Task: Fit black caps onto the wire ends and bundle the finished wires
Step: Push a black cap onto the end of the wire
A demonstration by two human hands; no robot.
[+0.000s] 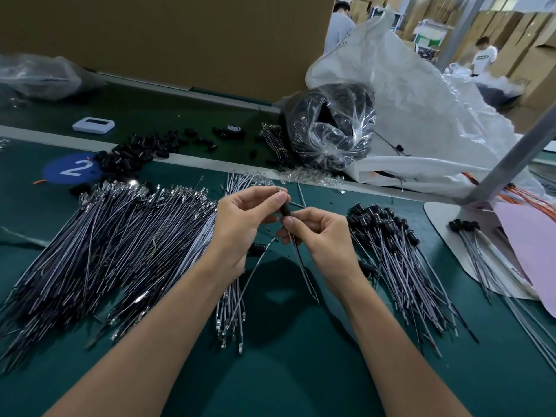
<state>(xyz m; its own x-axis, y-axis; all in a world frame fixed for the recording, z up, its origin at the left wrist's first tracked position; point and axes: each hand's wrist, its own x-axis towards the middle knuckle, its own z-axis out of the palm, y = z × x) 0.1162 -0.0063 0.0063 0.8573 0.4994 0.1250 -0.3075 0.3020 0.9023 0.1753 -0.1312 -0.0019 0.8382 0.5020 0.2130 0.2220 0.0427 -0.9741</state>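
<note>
Capping is the step in hand. At the centre of the view the left hand (243,218) pinches the upper end of a black cap (285,209) between thumb and forefinger. The right hand (319,236) pinches a thin wire (304,272) just below the cap, its other fingers loosely curled. The wire hangs from that pinch toward 5 o'clock, above the green table (301,371). Whether the wire's end is fully seated inside the cap cannot be told.

As I judge it, the next move calls for a short push or pull along the cap's axis until it seats. The piece would then go with the capped wires (400,266) at 3 o'clock.

The cap looks like matte moulded plastic, a stubby cylinder. The wire is slim, grey-sheathed and springy. At 9 o'clock lies the broad fan of uncapped wires (114,236), their crimped metal tips glinting. Loose caps (135,155) sit at 11 o'clock, and a crinkled clear bag (331,127) of dark parts sits at 1 o'clock.
</note>
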